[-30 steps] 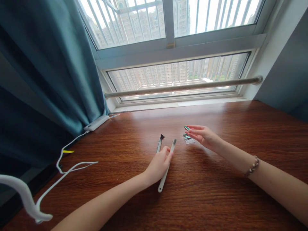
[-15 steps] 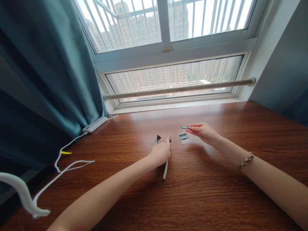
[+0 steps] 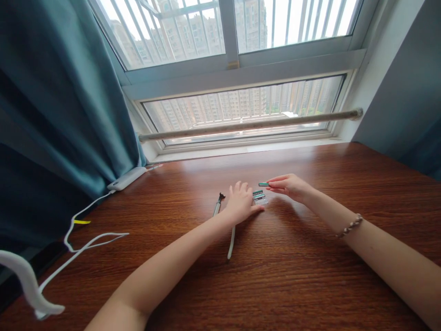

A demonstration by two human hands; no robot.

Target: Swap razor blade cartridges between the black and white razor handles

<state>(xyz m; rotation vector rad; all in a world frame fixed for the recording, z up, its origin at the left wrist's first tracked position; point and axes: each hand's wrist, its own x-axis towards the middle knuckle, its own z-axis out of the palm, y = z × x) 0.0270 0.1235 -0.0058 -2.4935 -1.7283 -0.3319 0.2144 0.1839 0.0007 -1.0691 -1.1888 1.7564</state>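
- Clear case: little and flat, green strips at its far end, left edge hidden.
- Green strip: thin, held sideways just past the clear case.
- White handle: long, thin, nearer than the case and to its left, top hidden.
- Razor: silver, dark head pointing away, left of the case.

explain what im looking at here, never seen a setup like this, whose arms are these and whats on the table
There is no robot: these are one person's bare hands, seen from a camera worn on that person's head, looking forward and down. The right hand holds a small green strip between its fingers. The left hand is spread open beside a small clear case with similar strips; whether they touch is unclear. On the brown table there are also a razor-like tool, a white handle partly hidden by the left hand, and a white cable.
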